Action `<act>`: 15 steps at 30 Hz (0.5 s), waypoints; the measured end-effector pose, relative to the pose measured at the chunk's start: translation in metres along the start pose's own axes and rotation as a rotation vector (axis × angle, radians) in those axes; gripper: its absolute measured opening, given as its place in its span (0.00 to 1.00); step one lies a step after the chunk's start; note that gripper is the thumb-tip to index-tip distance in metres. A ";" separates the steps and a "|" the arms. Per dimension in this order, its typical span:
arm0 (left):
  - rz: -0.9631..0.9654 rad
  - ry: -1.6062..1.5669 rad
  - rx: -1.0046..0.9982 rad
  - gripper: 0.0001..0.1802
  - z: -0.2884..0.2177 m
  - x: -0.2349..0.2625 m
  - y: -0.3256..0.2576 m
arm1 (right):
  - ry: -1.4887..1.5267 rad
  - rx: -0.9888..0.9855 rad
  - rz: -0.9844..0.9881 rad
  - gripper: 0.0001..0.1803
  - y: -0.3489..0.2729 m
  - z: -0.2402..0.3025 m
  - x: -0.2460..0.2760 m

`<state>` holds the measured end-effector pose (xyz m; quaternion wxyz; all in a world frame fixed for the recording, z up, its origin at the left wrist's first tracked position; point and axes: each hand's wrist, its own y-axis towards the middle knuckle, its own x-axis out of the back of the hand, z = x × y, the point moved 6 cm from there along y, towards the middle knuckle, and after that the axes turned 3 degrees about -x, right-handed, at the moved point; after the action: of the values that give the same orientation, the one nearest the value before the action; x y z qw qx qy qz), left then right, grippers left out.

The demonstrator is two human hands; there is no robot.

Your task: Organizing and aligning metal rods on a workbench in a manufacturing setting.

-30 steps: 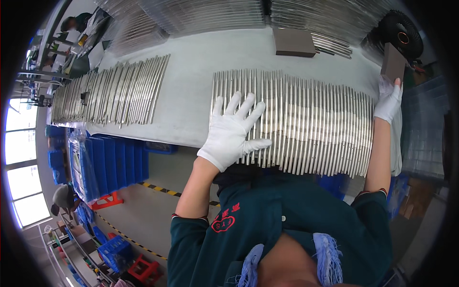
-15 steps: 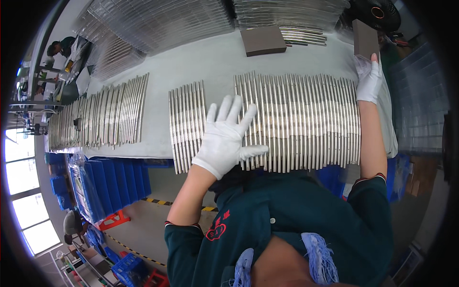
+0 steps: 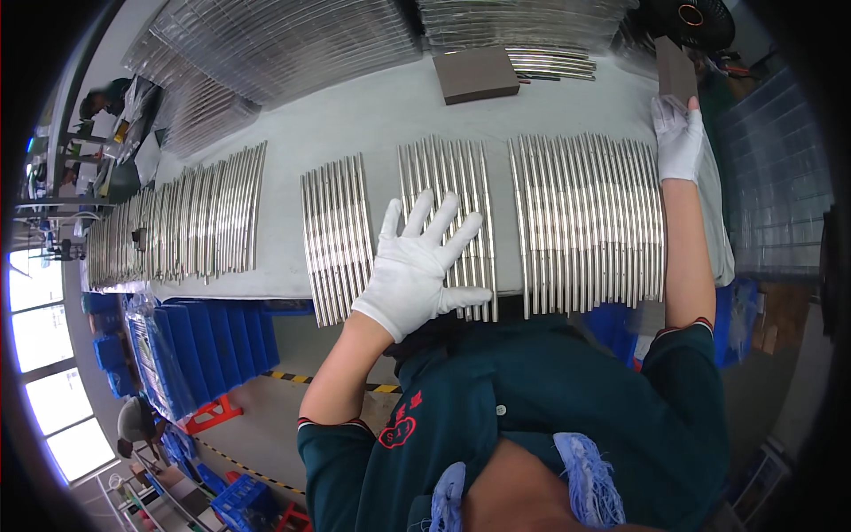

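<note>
My left hand [image 3: 415, 270], in a white glove, lies spread over a middle group of shiny metal rods [image 3: 448, 168]. A smaller group of the same rods [image 3: 335, 222] lies just to its left. A wider group of rods [image 3: 589, 222] lies to the right, with a strip of bare cloth between it and the middle group. At the right end of the table my gloved right hand [image 3: 680, 149] grips a brown-grey rectangular block [image 3: 676, 75]. The block stands upright, and the thumb presses on its near end.
A second brown-grey block [image 3: 477, 75] lies at the back beside several loose rods [image 3: 554, 62]. Stacked clear plastic trays [image 3: 292, 44] line the table's far side, with a black fan [image 3: 691, 18] at the back right. More rods [image 3: 177, 222] lie far left. Blue bins [image 3: 208, 350] stand below.
My left hand has slid the middle rods leftward, splitting them from the right group and opening a gap. My right hand still holds the block in about the same place.
</note>
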<state>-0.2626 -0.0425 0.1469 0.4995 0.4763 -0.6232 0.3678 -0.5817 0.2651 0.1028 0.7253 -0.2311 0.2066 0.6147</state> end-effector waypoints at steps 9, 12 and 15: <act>0.097 0.073 0.136 0.58 0.018 0.001 -0.023 | 0.033 0.004 0.003 0.23 0.006 0.002 0.003; 0.061 0.031 0.080 0.60 0.004 -0.003 -0.006 | 0.063 -0.029 0.015 0.23 0.008 -0.002 0.004; 0.042 0.001 0.023 0.60 -0.015 -0.007 0.013 | 0.102 -0.026 -0.007 0.23 0.009 -0.003 0.007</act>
<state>-0.2706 -0.0237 0.1442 0.4865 0.4686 -0.6285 0.3855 -0.5899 0.2699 0.0955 0.7129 -0.2724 0.2346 0.6022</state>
